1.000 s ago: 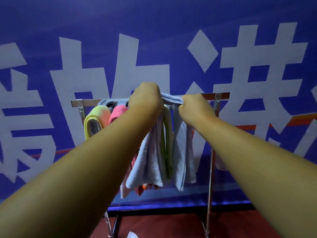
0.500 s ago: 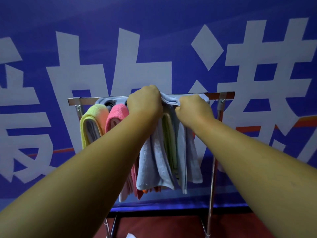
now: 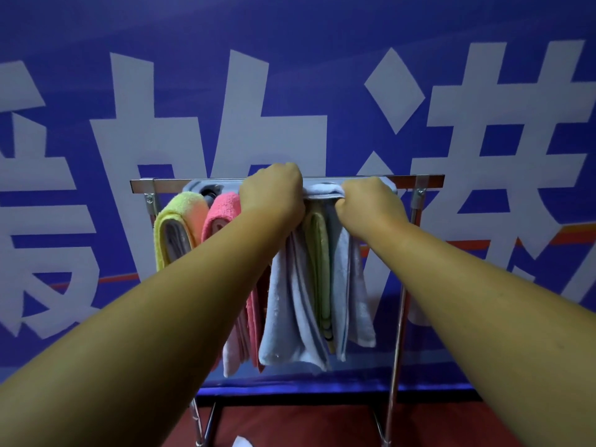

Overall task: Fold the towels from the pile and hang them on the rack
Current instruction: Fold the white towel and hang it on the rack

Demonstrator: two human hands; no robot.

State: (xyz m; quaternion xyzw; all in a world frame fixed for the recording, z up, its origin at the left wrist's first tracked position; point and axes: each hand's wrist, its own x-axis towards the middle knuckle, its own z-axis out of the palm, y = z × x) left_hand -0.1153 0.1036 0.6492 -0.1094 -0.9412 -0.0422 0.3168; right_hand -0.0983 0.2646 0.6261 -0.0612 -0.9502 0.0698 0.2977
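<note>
Towels, rack and hands, counted

One metal rack (image 3: 429, 181) stands before one blue banner (image 3: 290, 43) with large white characters. Over its top bar hang five towels that can be told apart: one yellow towel (image 3: 175, 217) at the left end, one pink towel (image 3: 225, 209) beside it, one pale blue towel (image 3: 283, 314) in the middle, one pale green towel (image 3: 319, 253) tucked behind that, and one light blue towel (image 3: 322, 191) draped across the bar at the right. More layers may hide between them. Two hands are in view, the left hand (image 3: 274, 191) and the right hand (image 3: 371, 201), each with one bare forearm. One small white scrap (image 3: 242, 442) shows at the bottom edge, too cropped to identify.
</note>
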